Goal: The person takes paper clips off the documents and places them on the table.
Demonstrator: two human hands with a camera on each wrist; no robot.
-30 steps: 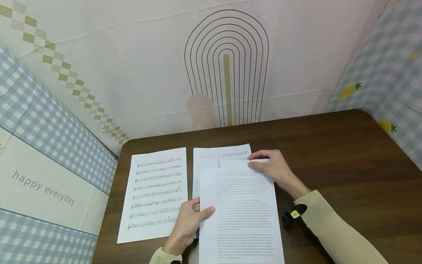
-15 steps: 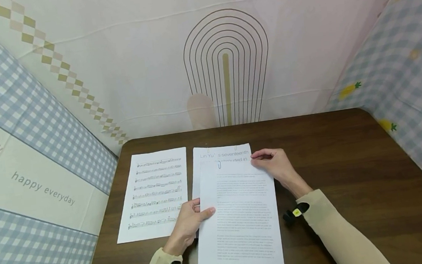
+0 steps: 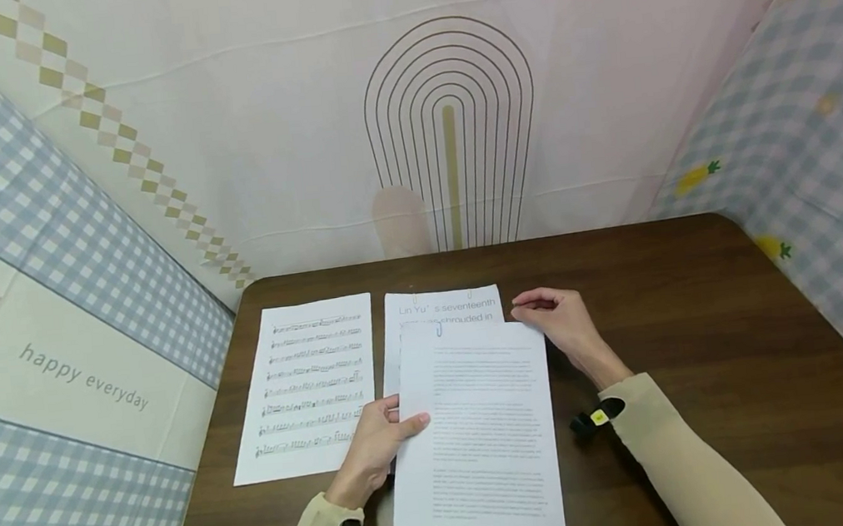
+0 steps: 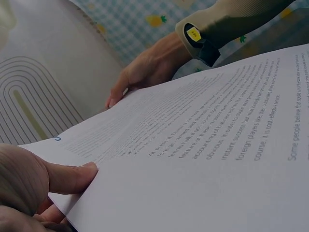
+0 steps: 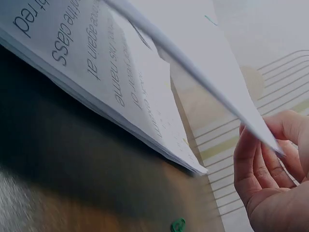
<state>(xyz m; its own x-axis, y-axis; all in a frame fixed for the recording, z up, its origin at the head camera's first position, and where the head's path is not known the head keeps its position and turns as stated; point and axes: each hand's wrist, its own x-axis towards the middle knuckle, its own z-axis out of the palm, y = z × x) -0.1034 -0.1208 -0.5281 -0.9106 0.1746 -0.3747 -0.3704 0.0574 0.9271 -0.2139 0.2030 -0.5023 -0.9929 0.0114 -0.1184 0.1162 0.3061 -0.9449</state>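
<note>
In the head view my left hand (image 3: 379,444) grips the left edge of a printed stack of sheets (image 3: 486,441), thumb on top and fingers beneath. A blue paper clip (image 3: 438,329) sits on its top edge. My right hand (image 3: 568,325) is at the stack's top right corner with bent fingers, thumb and index tips close together just past the edge. In the right wrist view the sheets' edge overlaps that hand; I cannot tell if anything is pinched there. Underneath lies a second stack with large print (image 3: 446,307), bearing two clips at its top, mostly covered.
A sheet of music notation (image 3: 312,389) lies to the left on the brown table (image 3: 684,340). In the right wrist view a small green clip (image 5: 178,224) lies on the table. Patterned cloth (image 3: 289,124) hangs behind the table and at both sides.
My right hand has slid rightward along the stack's top edge toward its corner, and its fingertips have come off that edge. My left hand has kept its grip in place.
</note>
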